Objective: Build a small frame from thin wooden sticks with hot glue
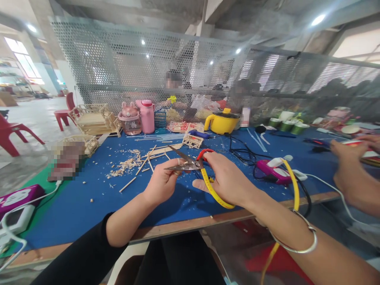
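My right hand (224, 172) grips a pair of scissors (191, 163) with a red upper handle. Their dark blades stand apart, pointing left. A yellow curved band (215, 194) with ruler-like marks runs down from the scissors below my right hand. Close by on the left, my left hand (166, 178) is closed with its fingertips at the blades; whatever it pinches is hidden or too small to make out. Thin wooden sticks (145, 164) lie on the blue tabletop (118, 213) beyond my left hand, beside a heap of wood chips (126, 163). A small slatted wooden piece (192, 141) stands behind the scissors.
Wooden frame models (96, 120) stand at the back left, near a pink jug (146, 116) and a yellow electric pot (224, 122). A purple power strip (273, 172) with cables lies right. Another person's hand (348, 152) works at far right. Perforated mesh (124, 71) rises behind.
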The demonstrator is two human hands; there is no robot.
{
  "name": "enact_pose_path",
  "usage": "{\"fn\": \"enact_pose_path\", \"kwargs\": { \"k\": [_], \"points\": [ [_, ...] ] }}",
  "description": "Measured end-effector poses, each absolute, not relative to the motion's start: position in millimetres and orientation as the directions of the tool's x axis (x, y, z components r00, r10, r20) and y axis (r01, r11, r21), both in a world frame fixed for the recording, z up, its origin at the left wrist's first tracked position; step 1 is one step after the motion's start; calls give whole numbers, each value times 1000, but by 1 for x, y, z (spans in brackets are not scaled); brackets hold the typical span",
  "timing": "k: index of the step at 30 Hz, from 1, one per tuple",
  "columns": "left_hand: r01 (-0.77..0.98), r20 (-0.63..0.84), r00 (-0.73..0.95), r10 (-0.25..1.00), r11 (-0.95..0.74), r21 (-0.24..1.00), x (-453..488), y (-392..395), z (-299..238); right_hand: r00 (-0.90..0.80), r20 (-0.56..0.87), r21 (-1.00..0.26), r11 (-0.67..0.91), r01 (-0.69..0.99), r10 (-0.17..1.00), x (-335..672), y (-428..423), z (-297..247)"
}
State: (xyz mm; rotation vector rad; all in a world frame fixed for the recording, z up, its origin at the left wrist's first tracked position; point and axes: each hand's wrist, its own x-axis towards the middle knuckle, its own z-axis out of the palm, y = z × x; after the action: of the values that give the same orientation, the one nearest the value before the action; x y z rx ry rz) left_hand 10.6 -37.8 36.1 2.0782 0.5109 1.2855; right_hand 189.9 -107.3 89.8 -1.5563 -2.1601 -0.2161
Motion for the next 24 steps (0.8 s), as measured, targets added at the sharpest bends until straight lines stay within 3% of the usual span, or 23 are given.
{"fn": "enact_pose_path", "kwargs": {
  "k": [10, 15, 24],
  "points": [
    [107, 733, 456, 505, -849, 518, 4, -39, 39, -304, 502, 46, 326, 944, 809, 194, -108, 89],
    [54, 681, 492, 542, -800, 598, 6, -43, 45, -309, 466, 60, 319, 946, 829, 195, -109, 93],
    [-71, 580, 561, 591, -664, 745, 5, -47, 46, -423, 391, -77, 487, 870, 817, 199, -103, 99]
  ]
}}
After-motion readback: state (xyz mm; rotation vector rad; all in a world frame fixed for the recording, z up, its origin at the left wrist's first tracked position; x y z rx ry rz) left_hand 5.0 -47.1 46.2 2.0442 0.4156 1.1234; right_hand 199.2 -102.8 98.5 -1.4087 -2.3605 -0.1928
